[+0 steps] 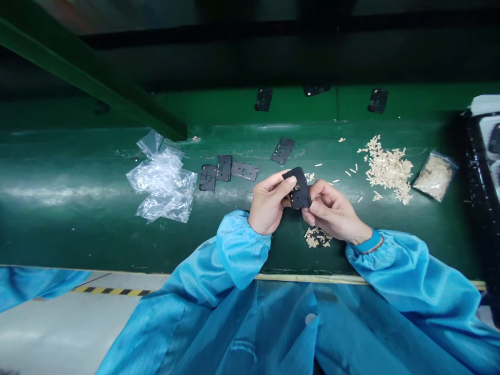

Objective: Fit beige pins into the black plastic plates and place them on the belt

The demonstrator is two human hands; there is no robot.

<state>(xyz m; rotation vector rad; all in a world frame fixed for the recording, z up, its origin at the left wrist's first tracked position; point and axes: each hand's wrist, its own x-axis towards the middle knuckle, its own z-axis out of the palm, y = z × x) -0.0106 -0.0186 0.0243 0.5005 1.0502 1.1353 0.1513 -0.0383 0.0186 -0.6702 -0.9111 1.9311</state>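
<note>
My left hand (267,203) and my right hand (332,211) both grip a small black perforated plate (299,190), holding it up by its edges above a green belt (234,245). Just below my right hand lies a small heap of beige slivers (317,237). Several similar black plates (216,172) lie flat on the belt to the left of my hands. A larger heap of the beige slivers (386,169) lies to the right, with a few strays between it and my right hand.
A crumpled clear plastic bag (163,179) lies on the belt at left, and a filled bag of beige pieces (435,176) at right. A black crate (478,208) stands at the far right. A green beam (89,78) crosses overhead at upper left.
</note>
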